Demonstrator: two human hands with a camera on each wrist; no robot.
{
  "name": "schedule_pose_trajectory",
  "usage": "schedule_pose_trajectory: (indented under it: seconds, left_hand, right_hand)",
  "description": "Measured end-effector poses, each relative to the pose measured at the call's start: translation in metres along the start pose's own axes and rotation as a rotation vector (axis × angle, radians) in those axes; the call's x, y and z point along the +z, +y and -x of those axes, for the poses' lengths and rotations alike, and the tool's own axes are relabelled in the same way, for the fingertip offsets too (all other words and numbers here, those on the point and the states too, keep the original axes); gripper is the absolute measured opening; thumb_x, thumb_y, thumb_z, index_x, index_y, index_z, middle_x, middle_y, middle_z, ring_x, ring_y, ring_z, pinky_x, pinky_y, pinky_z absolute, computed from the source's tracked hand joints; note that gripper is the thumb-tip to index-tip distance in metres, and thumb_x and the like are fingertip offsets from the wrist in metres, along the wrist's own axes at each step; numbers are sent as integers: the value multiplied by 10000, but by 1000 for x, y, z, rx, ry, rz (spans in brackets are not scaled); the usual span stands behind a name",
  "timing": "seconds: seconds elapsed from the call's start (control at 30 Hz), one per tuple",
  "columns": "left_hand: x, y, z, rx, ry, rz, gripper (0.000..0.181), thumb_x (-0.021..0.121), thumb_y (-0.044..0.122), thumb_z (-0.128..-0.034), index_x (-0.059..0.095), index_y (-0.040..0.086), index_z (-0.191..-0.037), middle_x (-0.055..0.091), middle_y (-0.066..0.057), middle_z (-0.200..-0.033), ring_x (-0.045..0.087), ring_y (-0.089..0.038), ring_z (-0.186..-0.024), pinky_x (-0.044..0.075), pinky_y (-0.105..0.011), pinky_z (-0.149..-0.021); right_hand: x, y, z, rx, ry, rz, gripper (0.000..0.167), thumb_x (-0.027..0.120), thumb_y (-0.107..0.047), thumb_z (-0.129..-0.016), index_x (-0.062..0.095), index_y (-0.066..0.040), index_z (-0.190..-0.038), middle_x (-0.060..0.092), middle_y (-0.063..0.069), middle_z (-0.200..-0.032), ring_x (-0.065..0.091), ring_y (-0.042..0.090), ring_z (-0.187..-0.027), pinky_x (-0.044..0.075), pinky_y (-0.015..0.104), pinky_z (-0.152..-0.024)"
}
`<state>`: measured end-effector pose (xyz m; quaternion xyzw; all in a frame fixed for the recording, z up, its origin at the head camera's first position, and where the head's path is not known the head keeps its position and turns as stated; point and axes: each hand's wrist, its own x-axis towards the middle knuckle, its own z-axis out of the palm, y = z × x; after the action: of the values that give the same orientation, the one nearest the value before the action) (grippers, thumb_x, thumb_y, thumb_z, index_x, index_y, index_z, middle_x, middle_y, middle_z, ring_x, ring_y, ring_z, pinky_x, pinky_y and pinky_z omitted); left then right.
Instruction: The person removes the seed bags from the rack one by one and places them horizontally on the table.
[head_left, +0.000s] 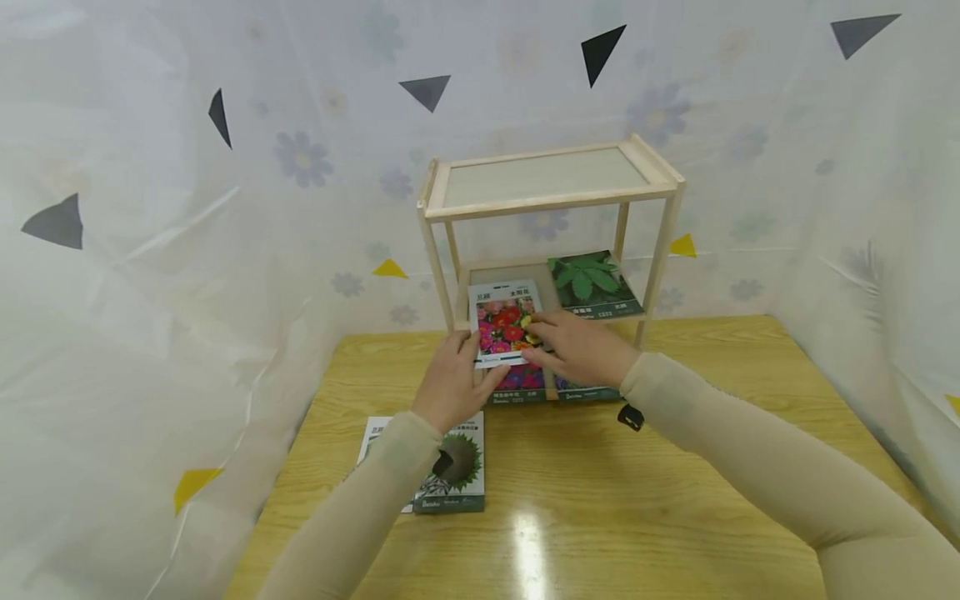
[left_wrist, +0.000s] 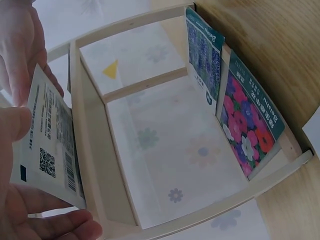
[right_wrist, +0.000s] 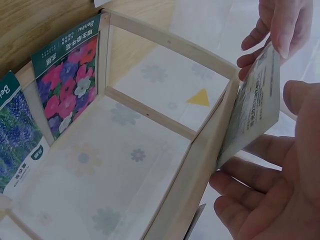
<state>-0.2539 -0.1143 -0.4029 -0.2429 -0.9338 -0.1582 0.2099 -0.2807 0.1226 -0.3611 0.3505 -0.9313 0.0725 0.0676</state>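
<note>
A seed packet with red and pink flowers (head_left: 506, 325) is held at the left part of the wooden rack's middle shelf, tilted, its printed back (left_wrist: 45, 140) showing in the left wrist view. My left hand (head_left: 456, 379) holds its lower left side, thumb and fingers on opposite faces. On its right side is my right hand (head_left: 585, 343), thumb at the lower edge and fingers at the side. Right of it, a green-leaf packet (head_left: 592, 285) lies on the same shelf. Both hands and the packet (right_wrist: 256, 102) also appear in the right wrist view.
The rack (head_left: 551, 179) stands at the back of the wooden table (head_left: 600, 500). Its lower level bears a pink-and-purple flower packet (left_wrist: 247, 125) and a blue-purple flower packet (left_wrist: 204, 57). More packets (head_left: 465, 467) lie on the table at front left, partly under my left forearm.
</note>
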Motion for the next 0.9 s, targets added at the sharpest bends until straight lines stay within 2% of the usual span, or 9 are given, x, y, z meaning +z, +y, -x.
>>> schedule_pose_trajectory:
  seconds: [0.2,0.4,0.53,0.67,0.73,0.83,0.9]
  left_hand:
    - [3,-1,7,29,47,21,715,515,545,-939,530,-62,-1316,485,-197,-1331,482,-319,-1198,432,-443,-1006]
    - [4,2,17,22,57,38,726,502,555,-942,512,-50,-1342,503,-194,-1325,486,-325,-1201,431,-459,-1003]
    - [4,4,22,29,73,26,721,518,552,-937,516,-45,-1341,535,-182,-1275,511,-321,-1167,437,-463,-990]
    - [5,6,26,44,94,16,700,546,534,-932,523,-40,-1332,542,-192,-1274,506,-342,-1187,414,-484,-1012]
    - [7,6,28,39,96,19,699,551,532,-930,515,-30,-1344,535,-194,-1291,499,-345,-1201,403,-493,-1022]
    - [9,7,30,21,96,36,708,562,527,-926,487,-18,-1372,514,-197,-1328,483,-343,-1225,390,-494,-1036]
    - [10,8,31,8,96,54,743,582,523,-916,452,-29,-1396,503,-200,-1339,479,-338,-1229,392,-480,-1038]
  right_hand:
    - [7,-1,7,-49,124,-8,614,423,-517,-994,533,-32,-1353,492,183,-1382,489,333,-1247,440,481,-992]
    - [10,-11,19,-22,275,-74,524,553,-418,-969,571,-17,-1306,530,177,-1329,576,325,-1126,485,496,-918]
    - [17,-12,26,30,351,-136,447,611,-345,-947,603,-15,-1250,602,148,-1196,617,266,-943,514,458,-824]
    - [25,-13,30,96,339,-219,468,617,-332,-946,579,-5,-1278,645,111,-1070,592,209,-803,498,406,-728]
    - [28,-14,32,117,311,-281,502,602,-332,-958,539,11,-1320,648,89,-1025,590,185,-798,499,378,-717]
    - [31,-16,34,139,279,-372,532,574,-312,-977,476,29,-1373,620,33,-919,560,139,-736,479,318,-633]
    - [33,-17,34,147,275,-415,541,566,-286,-983,443,40,-1397,609,26,-924,535,116,-728,466,304,-622]
